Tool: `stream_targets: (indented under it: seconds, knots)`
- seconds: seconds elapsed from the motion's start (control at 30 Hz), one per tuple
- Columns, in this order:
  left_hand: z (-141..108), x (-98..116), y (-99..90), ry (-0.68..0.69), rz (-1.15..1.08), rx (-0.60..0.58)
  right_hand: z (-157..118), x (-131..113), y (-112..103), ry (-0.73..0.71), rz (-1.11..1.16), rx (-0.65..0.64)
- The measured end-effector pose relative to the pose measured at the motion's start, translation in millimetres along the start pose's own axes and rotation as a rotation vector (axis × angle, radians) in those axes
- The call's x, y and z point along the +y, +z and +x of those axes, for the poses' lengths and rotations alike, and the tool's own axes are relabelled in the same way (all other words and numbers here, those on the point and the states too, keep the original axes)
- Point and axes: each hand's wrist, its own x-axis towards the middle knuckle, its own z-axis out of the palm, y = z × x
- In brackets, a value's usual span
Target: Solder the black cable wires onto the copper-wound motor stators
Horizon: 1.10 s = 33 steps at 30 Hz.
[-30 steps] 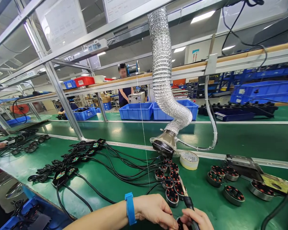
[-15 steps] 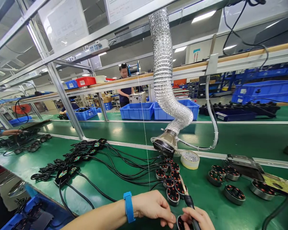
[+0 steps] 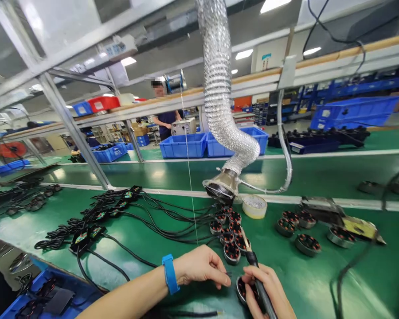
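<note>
My right hand is wrapped around a soldering iron, its tip pointing up and away. The same hand's fingers touch a round metal motor part with a dark inside. Just left of it, my left hand, with a blue wristband, is closed in a pinch. Something thin and dark shows at its fingertips, too small to name. Beyond the hands sits a cluster of similar motor parts with red-orange spots, with black cables running to it. A cable end lies below the left hand.
A fume extractor hood hangs from a silver duct behind the cluster. Beside it lies a tape roll. More motor parts lie to the right. Circuit boards with coiled cables are left; a blue bin stands below. A person is across the bench.
The view has shifted, so the bench and parts sit higher and more to the left. The motor part at my right hand and a cable end below show more fully. Both hands keep their grips.
</note>
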Motion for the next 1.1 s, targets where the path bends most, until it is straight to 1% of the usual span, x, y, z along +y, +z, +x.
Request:
stream_targets:
  seconds: [0.1,0.2,0.3,0.47,0.67,0.73,0.8,0.9,0.97,1.1]
  knots:
    - [-9,4,-5.4,0.031,0.067,-0.039,0,-12,0,0.043,0.021,0.001]
    - [-14,8,-9.9,0.033,0.112,-0.080,0,-19,-1,0.036,0.069,-0.017]
    - [-16,9,-10.2,0.042,0.130,-0.086,0,-23,-3,0.021,0.075,-0.030]
    - [-17,8,-7.9,0.115,0.145,-0.111,0,-24,0,-0.054,0.083,-0.057]
    - [-19,14,-4.6,0.114,0.229,-0.154,0,-22,6,-0.123,0.053,-0.035]
    - [-17,14,-3.5,0.118,0.200,-0.176,-3,-21,8,-0.136,0.051,-0.033]
    - [-14,13,-2.7,0.113,0.125,-0.186,-5,-20,10,-0.138,0.045,-0.033]
    - [-9,9,-2.3,0.114,0.046,-0.189,-6,-19,11,-0.129,0.037,0.000]
    - [-7,8,-2.6,0.133,0.055,-0.186,-4,-20,13,-0.124,0.047,0.037]
    - [-8,10,-3.2,0.164,0.107,-0.170,-4,-21,16,-0.126,0.069,0.068]
